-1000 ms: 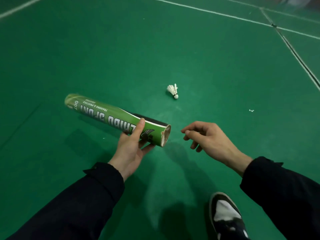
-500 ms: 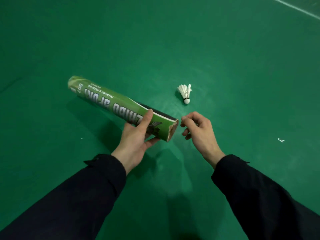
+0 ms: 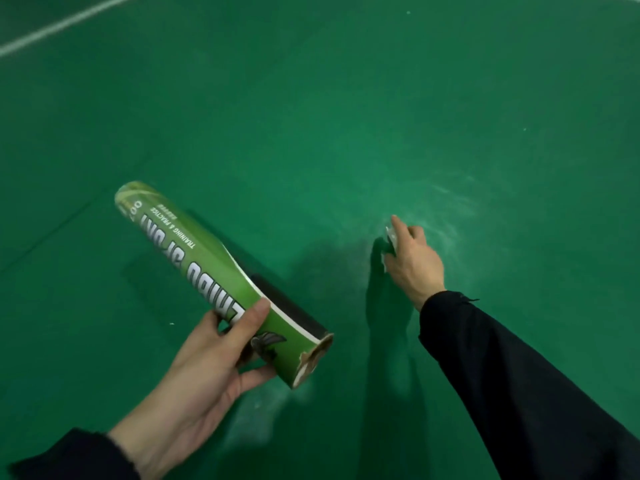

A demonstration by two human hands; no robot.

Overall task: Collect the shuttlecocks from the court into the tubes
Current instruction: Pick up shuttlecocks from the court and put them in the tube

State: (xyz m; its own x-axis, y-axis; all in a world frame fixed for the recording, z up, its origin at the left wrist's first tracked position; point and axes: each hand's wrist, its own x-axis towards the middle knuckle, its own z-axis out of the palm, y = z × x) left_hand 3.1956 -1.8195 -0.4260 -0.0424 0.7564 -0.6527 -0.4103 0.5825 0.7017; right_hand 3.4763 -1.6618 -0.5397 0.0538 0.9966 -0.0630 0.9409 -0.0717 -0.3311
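Head view: one white shuttlecock (image 3: 388,249), feathers partly hidden, pinched low over green court (image 3: 311,116) by right hand (image 3: 414,259), fingers curled round it. One green tube (image 3: 211,271), white lettering, black strip along side, torn cardboard rim at near open end, tilted away to left, gripped near that end by left hand (image 3: 204,368). Tube contents not visible. Two dark sleeves (image 3: 519,393). One white line (image 3: 59,24) far left.
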